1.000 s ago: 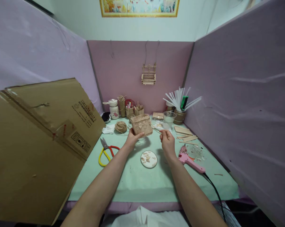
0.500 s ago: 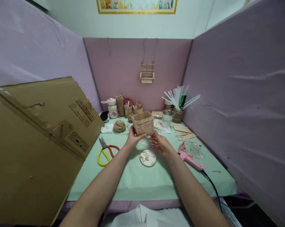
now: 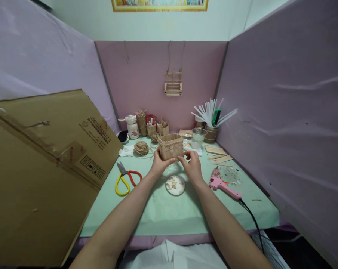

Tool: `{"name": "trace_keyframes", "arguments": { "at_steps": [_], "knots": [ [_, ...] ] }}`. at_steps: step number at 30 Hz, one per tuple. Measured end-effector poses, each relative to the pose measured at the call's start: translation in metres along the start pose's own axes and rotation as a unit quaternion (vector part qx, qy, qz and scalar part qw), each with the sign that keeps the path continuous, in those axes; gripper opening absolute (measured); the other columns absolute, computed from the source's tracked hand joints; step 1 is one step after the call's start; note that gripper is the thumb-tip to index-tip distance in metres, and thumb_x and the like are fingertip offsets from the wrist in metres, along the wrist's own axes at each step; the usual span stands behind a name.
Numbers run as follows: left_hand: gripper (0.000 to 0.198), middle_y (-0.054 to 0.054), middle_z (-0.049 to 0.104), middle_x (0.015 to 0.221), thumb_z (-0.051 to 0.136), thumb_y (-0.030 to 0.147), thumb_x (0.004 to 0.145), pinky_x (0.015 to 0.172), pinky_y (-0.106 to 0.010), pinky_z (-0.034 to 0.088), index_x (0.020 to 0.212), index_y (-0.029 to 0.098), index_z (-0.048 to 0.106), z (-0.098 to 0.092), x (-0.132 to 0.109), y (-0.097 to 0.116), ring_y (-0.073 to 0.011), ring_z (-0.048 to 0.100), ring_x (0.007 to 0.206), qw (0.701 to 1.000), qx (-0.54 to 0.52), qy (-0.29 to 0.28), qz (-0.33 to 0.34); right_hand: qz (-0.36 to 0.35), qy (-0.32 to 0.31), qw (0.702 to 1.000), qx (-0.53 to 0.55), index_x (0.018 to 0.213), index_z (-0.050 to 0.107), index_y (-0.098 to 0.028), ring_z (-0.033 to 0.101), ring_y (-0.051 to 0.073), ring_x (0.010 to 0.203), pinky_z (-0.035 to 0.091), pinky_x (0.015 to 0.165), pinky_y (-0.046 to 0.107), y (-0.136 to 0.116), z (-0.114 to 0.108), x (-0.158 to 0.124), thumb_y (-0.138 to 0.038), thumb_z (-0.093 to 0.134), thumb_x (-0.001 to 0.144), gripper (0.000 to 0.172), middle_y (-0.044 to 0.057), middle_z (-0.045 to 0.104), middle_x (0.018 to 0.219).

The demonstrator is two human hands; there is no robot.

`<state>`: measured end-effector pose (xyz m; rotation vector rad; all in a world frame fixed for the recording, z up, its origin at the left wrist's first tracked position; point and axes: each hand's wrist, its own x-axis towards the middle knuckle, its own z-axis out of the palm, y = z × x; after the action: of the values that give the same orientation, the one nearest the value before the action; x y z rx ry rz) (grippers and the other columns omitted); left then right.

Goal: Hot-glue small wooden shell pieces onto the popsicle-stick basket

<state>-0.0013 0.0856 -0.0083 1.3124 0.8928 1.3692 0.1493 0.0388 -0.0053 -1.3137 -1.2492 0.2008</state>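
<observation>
A small tan wooden basket (image 3: 171, 147) with a braided rim and a bow-like decoration on its front is held up over the table. My left hand (image 3: 161, 164) grips its lower left side, the thumb lying along the bottom edge. At the lower right corner, my right hand (image 3: 192, 166) has its thumb and bent fingers closed on the basket. Below both hands lies a round white dish (image 3: 175, 185) with several small pale wooden pieces in it. The underside of the basket is hidden from me.
Scissors (image 3: 125, 178) with yellow and red handles lie left; a pink glue gun (image 3: 224, 187) with a black cord lies right. Wooden sticks (image 3: 218, 154), a twine ball (image 3: 141, 148), a clear cup (image 3: 198, 137) and glue sticks (image 3: 206, 115) stand farther back. A large cardboard box (image 3: 45, 179) fills the left.
My right hand has turned and risen along the basket's right side, bringing its fingers to the lower corner. The basket has shifted slightly, and its front decoration shows more clearly.
</observation>
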Motion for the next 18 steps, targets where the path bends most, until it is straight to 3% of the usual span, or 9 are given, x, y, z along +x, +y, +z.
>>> {"name": "trace_keyframes", "arguments": {
  "at_steps": [4,9,14,18],
  "knots": [
    [0.078,-0.014,0.054,0.126,0.088,0.028,0.048,0.097,-0.041,0.044,0.111,0.021,0.043,0.004,-0.003,-0.006,-0.0272,0.056,0.114,1.0,-0.004,-0.011,-0.021,-0.054,-0.006,0.998,-0.042,0.074,0.053,-0.022,0.05,0.021,0.082,0.042,0.079,0.036,-0.001,0.0,-0.003,-0.034,0.056,0.08,0.014,0.004,0.053,0.082],
    [0.077,-0.016,0.055,0.125,0.088,0.029,0.05,0.097,-0.042,0.045,0.112,0.019,0.043,0.007,-0.004,-0.007,-0.0281,0.056,0.114,0.999,-0.008,-0.012,-0.041,-0.056,-0.005,0.998,-0.03,0.071,0.049,-0.022,0.05,0.02,0.079,0.041,0.076,0.034,-0.006,-0.003,-0.002,-0.029,0.048,0.084,0.014,0.003,0.053,0.078],
    [0.075,-0.016,0.055,0.126,0.087,0.026,0.051,0.096,-0.043,0.045,0.112,0.02,0.043,0.0,0.002,-0.007,-0.0265,0.057,0.112,0.997,-0.031,0.027,-0.073,0.028,0.072,0.993,0.091,0.076,0.05,-0.022,0.05,0.015,0.065,0.04,0.065,0.029,-0.016,-0.019,0.001,-0.032,0.048,0.086,0.014,-0.002,0.054,0.068],
    [0.071,-0.016,0.057,0.124,0.087,0.026,0.051,0.096,-0.042,0.045,0.108,0.019,0.044,-0.009,0.011,-0.012,-0.0247,0.059,0.109,0.995,-0.04,0.055,-0.077,-0.001,0.153,0.975,0.158,0.078,0.052,-0.021,0.05,0.013,0.064,0.04,0.064,0.029,-0.046,-0.048,0.004,-0.03,0.058,0.082,0.011,-0.003,0.053,0.068]
  ]
}}
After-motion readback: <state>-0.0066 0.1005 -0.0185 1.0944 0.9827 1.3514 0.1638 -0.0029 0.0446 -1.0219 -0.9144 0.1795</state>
